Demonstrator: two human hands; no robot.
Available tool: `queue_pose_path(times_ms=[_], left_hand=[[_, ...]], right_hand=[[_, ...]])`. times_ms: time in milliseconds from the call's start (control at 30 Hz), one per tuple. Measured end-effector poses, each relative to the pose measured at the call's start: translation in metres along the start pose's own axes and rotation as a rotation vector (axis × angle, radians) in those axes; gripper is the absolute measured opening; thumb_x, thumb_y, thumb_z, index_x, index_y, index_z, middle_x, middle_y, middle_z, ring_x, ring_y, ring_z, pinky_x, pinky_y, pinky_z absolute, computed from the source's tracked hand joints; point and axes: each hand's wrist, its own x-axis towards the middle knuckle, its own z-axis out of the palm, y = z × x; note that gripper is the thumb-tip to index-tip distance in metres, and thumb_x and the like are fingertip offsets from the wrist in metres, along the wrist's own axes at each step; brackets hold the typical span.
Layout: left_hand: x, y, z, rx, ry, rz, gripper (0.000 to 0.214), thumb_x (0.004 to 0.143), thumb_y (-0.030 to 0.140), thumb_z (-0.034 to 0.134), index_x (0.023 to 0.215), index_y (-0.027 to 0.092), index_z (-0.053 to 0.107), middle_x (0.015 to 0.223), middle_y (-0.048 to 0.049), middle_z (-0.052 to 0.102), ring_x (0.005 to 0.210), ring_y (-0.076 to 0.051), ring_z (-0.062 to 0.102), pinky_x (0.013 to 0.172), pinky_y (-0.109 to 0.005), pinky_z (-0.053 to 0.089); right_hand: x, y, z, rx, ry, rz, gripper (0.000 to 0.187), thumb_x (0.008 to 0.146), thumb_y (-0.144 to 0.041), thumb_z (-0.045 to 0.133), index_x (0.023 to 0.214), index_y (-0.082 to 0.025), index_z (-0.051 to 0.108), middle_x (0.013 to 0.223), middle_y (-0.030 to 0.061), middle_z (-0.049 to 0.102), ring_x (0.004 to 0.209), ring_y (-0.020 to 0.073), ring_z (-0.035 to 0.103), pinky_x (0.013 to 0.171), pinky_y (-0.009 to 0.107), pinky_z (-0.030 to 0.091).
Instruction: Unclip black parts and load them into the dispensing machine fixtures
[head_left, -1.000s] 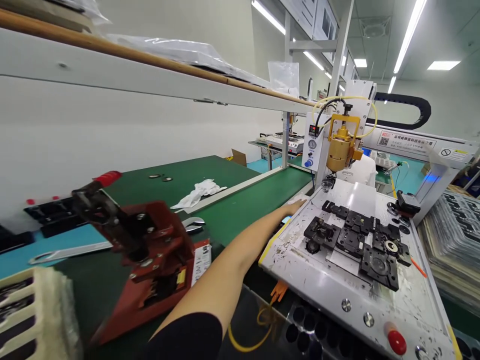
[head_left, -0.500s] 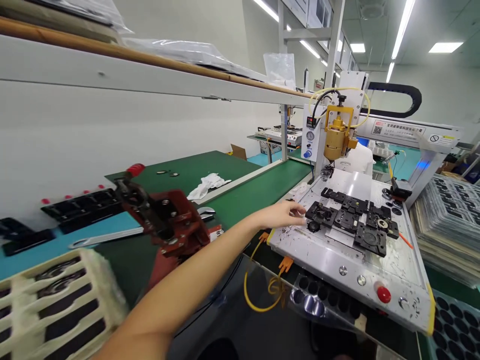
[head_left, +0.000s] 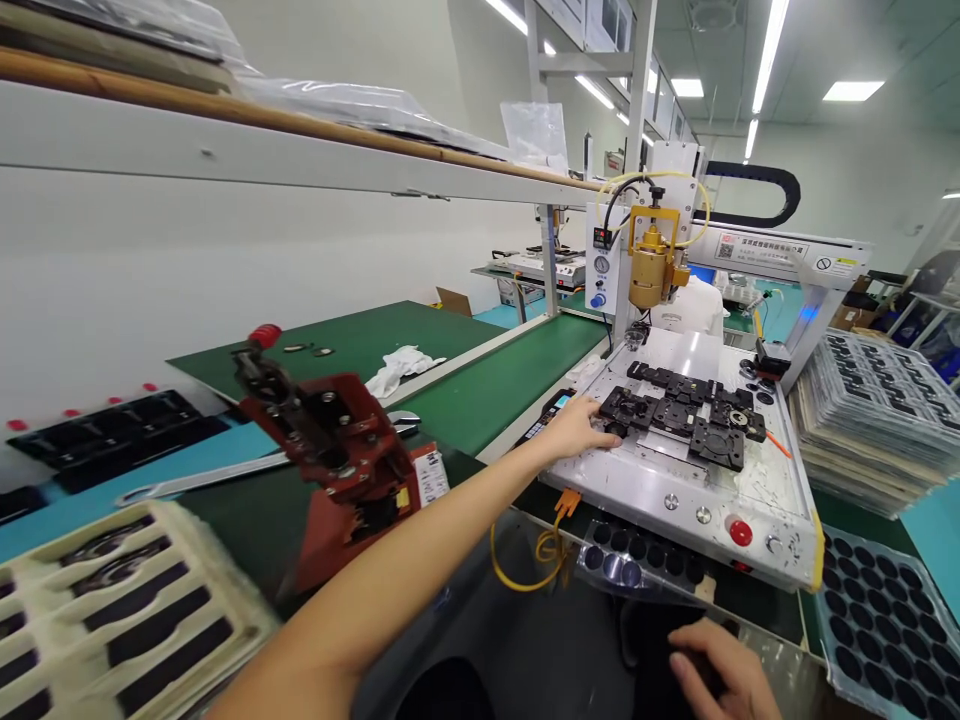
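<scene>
Currently reaching across with the left hand (head_left: 576, 428) to the leftmost black fixture block (head_left: 626, 408) on the white machine bed (head_left: 622, 480), thumb parted from the fingers at the block's left edge; impossible to tell whether pinching it or only touching. Holding the right hand (head_left: 726, 668) low at the near edge, right of centre, fingers bent; unclear whether gripping anything. Just left of the left hand, a black keypad device (head_left: 538, 428) with a lit screen, partly covered. Right of the block, more black fixture plates (head_left: 716, 443); beyond them, a gold dispensing head (head_left: 648, 278) hanging from the gantry. At near right on the bed, a red push button (head_left: 741, 532). To the left, a red toggle-clamp press (head_left: 352, 430), with an open-ended wrench (head_left: 202, 480) beside it; nearer, a cream slotted tray (head_left: 229, 590). At far right, a stack of trays (head_left: 847, 465).
</scene>
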Motion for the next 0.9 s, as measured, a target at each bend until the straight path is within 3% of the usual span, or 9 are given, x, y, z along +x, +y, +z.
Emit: queue_pose_path(times_ms=[167,333,500,633,700,900], left_hand=[[0.005,0.001,0.001,0.032,-0.026,-0.019,0.033,0.083,0.044,0.087,0.096,0.017,0.073,0.114,-0.0089,0.07,0.111,-0.029,0.065,0.098,-0.047,0.054],[0.004,-0.002,-0.007,0.022,-0.046,-0.034,0.028,0.097,0.043,0.076,0.098,0.016,0.071,0.101,-0.004,0.071,0.092,-0.022,0.068,0.085,-0.04,0.058],[-0.011,-0.005,-0.022,-0.008,0.012,-0.056,0.026,0.094,0.039,0.078,0.103,0.016,0.069,0.096,-0.003,0.069,0.081,-0.019,0.065,0.077,-0.036,0.056],[-0.039,0.001,-0.035,-0.034,0.085,-0.056,0.029,0.078,0.027,0.081,0.102,0.016,0.068,0.087,-0.002,0.068,0.079,-0.02,0.063,0.074,-0.033,0.051],[-0.06,0.01,-0.038,-0.057,0.12,-0.046,0.03,0.077,0.027,0.077,0.103,0.017,0.067,0.089,-0.0027,0.07,0.08,-0.021,0.063,0.075,-0.033,0.05],[-0.136,0.061,-0.017,-0.149,0.114,0.037,0.034,0.083,0.03,0.073,0.115,0.022,0.064,0.098,-0.001,0.071,0.082,-0.019,0.064,0.077,-0.032,0.051]], right_hand=[[0.012,-0.014,-0.033,0.026,0.037,0.182,0.031,0.104,-0.056,0.063,0.107,-0.03,0.08,0.088,0.0065,0.08,0.077,0.0238,0.077,0.063,0.024,0.061],[0.015,-0.011,-0.041,0.07,0.032,0.222,0.03,0.102,-0.055,0.067,0.109,-0.029,0.081,0.097,0.0081,0.082,0.086,0.026,0.079,0.066,0.025,0.063],[0.02,-0.015,-0.046,0.094,0.008,0.309,0.034,0.101,-0.054,0.067,0.109,-0.026,0.083,0.1,0.0092,0.084,0.09,0.0277,0.08,0.069,0.026,0.063],[0.025,-0.021,-0.049,0.154,-0.007,0.345,0.036,0.098,-0.056,0.07,0.109,-0.025,0.083,0.104,0.0097,0.083,0.093,0.0282,0.079,0.074,0.028,0.064],[0.03,-0.026,-0.049,0.195,-0.007,0.356,0.037,0.098,-0.058,0.069,0.109,-0.025,0.083,0.098,0.0086,0.082,0.087,0.0264,0.078,0.076,0.029,0.063],[0.066,-0.06,-0.047,0.406,-0.083,0.355,0.039,0.106,-0.055,0.06,0.109,-0.022,0.08,0.084,0.0056,0.074,0.075,0.021,0.069,0.07,0.031,0.058]])
